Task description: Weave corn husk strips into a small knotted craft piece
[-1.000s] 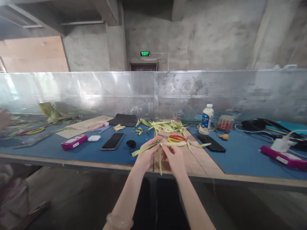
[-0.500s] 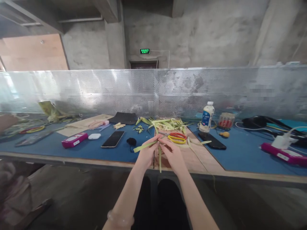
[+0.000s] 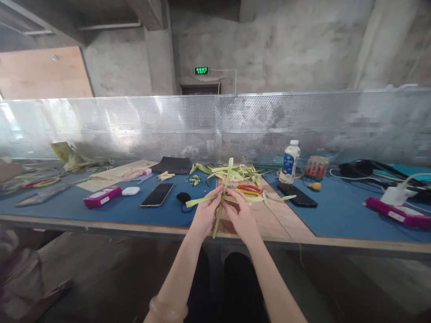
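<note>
Green leaf strips (image 3: 230,169) cross one another between my two hands, with ends sticking out up, down and to the left. My left hand (image 3: 207,213) is closed on the strips from the left side. From the right, my right hand (image 3: 238,210) pinches them near the crossing point. The fingertips partly hide where the strips meet. Just behind my hands lie scissors with red and yellow handles (image 3: 249,190) on a wooden board (image 3: 269,220). Beyond them is a pile of cut green leaf strips (image 3: 240,174).
Left of my hands are a black pompom-like thing (image 3: 183,198), a phone (image 3: 157,195), a white case (image 3: 130,191) and a magenta box (image 3: 103,197). On the right stand a bottle (image 3: 289,162) and a dark phone (image 3: 299,197). A perforated metal screen (image 3: 161,130) borders the table's back.
One strip now points up past my fingers, and its lower end has swung left. My hands stay together at nearly the same place. The view has shifted slightly.
</note>
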The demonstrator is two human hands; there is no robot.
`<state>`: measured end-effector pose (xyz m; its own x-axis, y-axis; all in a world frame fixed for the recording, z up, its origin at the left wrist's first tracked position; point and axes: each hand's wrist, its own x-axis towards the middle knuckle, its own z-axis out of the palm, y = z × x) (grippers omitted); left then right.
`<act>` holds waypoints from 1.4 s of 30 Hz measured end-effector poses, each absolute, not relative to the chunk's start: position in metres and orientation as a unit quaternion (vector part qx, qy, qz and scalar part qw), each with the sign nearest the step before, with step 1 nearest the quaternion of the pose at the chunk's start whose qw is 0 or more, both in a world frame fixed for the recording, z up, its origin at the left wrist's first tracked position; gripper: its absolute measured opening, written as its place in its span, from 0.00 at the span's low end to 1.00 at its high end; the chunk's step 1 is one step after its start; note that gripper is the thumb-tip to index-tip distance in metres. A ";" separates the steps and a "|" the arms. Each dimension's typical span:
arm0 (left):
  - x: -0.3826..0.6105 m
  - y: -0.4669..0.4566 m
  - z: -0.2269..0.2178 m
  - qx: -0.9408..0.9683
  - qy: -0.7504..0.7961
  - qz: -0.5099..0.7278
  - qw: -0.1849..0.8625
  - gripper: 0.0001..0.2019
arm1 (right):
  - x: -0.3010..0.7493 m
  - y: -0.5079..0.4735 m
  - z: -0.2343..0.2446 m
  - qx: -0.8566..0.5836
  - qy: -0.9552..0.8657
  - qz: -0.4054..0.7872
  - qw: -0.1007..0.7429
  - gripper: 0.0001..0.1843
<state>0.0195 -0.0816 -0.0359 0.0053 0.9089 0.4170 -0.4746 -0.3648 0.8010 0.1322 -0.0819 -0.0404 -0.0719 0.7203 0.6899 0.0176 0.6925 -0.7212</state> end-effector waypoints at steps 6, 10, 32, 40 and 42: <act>0.019 -0.082 -0.036 0.504 0.258 0.675 0.473 0.17 | 0.131 -0.079 -0.045 -0.274 -0.678 0.277 0.624 0.22; 0.019 -0.082 -0.038 0.515 0.266 0.678 0.452 0.17 | 0.130 -0.077 -0.048 -0.281 -0.667 0.274 0.634 0.26; 0.023 -0.082 -0.038 0.514 0.286 0.694 0.415 0.10 | 0.135 -0.086 -0.038 -0.344 -0.642 0.249 0.638 0.15; 0.024 -0.086 -0.036 0.505 0.318 0.685 0.418 0.09 | 0.134 -0.084 -0.039 -0.370 -0.622 0.240 0.648 0.16; 0.024 -0.086 -0.035 0.506 0.321 0.685 0.415 0.08 | 0.134 -0.083 -0.039 -0.371 -0.621 0.237 0.648 0.15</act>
